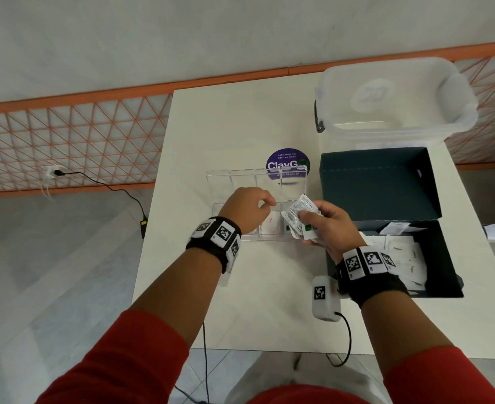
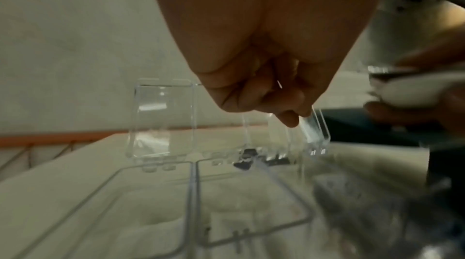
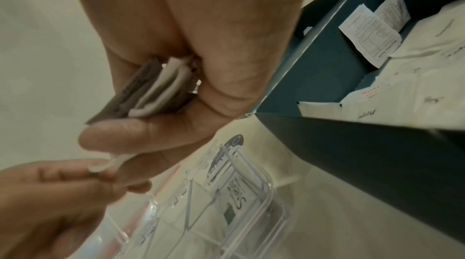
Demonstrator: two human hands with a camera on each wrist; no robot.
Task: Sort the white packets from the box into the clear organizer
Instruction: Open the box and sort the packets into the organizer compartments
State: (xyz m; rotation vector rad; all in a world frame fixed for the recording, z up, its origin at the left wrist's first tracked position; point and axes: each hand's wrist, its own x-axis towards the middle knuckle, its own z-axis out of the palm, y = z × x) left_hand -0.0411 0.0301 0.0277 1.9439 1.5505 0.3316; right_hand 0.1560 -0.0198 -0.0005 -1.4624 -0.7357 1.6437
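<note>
A: The right hand (image 1: 329, 231) has its grip closed on a bundle of white packets (image 1: 298, 214), held just right of the left hand (image 1: 250, 209). How should the left go?

B: Its grip pinches one small packet (image 3: 105, 166), I think; take singles, drop each flat into the clear organizer (image 1: 294, 182) directly below.

A: Their look?

B: Thin, flat, printed sachets; more lie in the dark box (image 1: 444, 275), right of that grip, on the surface (image 1: 211, 126).

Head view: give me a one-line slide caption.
Right hand holds several white packets above the clear organizer; left hand hovers beside, dark box at right.
</note>
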